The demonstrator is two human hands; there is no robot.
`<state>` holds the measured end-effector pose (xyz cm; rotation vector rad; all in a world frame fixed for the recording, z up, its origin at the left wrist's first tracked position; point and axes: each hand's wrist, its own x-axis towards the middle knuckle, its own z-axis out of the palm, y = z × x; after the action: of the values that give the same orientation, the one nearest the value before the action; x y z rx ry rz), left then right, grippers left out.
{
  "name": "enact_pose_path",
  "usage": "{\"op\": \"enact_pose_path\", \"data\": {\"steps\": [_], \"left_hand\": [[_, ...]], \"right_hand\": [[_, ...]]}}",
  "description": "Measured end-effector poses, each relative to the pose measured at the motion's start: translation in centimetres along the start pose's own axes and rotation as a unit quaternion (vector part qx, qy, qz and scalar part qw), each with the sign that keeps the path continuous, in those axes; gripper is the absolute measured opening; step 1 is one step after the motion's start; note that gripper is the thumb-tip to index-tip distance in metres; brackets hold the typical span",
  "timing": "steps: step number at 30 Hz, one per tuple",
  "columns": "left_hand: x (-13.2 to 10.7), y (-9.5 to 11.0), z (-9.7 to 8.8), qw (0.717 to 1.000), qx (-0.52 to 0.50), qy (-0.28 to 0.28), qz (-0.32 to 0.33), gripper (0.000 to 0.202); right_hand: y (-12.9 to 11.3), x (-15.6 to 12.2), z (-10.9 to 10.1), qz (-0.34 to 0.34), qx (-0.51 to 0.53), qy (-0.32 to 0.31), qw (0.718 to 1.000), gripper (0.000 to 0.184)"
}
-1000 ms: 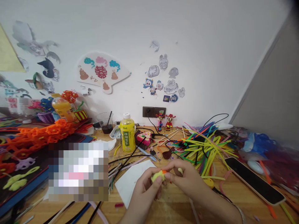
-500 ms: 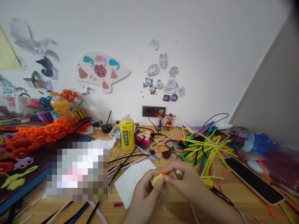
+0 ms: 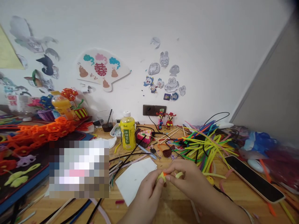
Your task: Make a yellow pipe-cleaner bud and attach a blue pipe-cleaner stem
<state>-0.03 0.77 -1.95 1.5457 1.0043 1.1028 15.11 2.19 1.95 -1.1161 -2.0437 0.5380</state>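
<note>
Both hands meet over the wooden table around a small yellow and orange pipe-cleaner piece (image 3: 161, 177). My left hand (image 3: 149, 187) pinches its yellow part between thumb and fingers. Against the orange bit, the thumb and forefinger of my right hand (image 3: 184, 178) are pressed together. A pale yellow end (image 3: 179, 175) pokes out by the curled fingers of the right hand; whether it joins the piece is hidden. Just left of the hands lies a sheet of white paper (image 3: 133, 180). Beyond the right hand spreads a loose pile of colourful pipe cleaners (image 3: 207, 147).
A yellow drink bottle (image 3: 127, 133) stands behind the paper, near a cup of dark drink (image 3: 107, 126). At right lies a phone (image 3: 254, 179). Orange pipe-cleaner flowers (image 3: 44, 132) fill the left side. Two small figures (image 3: 170, 120) stand against the wall. A blurred patch hides the left-front area.
The yellow part shows less and looks turned between my fingers. The pale end by my right hand sits a little differently. The whole view has shifted slightly.
</note>
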Motion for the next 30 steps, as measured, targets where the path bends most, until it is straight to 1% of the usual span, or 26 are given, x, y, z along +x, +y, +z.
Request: {"op": "enact_pose_path", "data": {"steps": [7,14,16,20,24,27,30], "left_hand": [[0.2,-0.1,0.0,0.996,0.083,-0.027,0.012,0.029],[0.1,0.0,-0.1,0.994,0.096,-0.032,0.028,0.029],[0.2,0.1,-0.1,0.995,0.089,-0.033,0.026,0.028],[0.4,-0.1,-0.1,0.998,0.06,-0.024,0.009,0.026],[0.7,-0.5,0.0,0.999,-0.013,-0.015,-0.032,0.025],[0.9,-0.5,0.2,0.996,-0.06,-0.005,-0.067,0.026],[0.9,-0.3,0.3,0.996,-0.064,-0.004,-0.069,0.025]], "right_hand": [[0.5,-0.1,0.4,0.012,-0.003,-0.005,1.0,0.011],[0.3,-0.3,0.7,0.019,-0.031,0.002,0.999,0.013],[0.3,-0.4,0.7,0.016,-0.027,0.003,0.999,0.014],[0.7,-0.3,1.1,-0.013,-0.017,-0.004,1.0,0.016],[1.0,-0.2,1.4,-0.02,-0.009,-0.011,1.0,0.021],[1.0,-0.1,1.5,-0.023,0.014,-0.015,1.0,0.019],[1.0,0.0,1.4,-0.024,0.025,-0.012,0.999,0.016]]}}
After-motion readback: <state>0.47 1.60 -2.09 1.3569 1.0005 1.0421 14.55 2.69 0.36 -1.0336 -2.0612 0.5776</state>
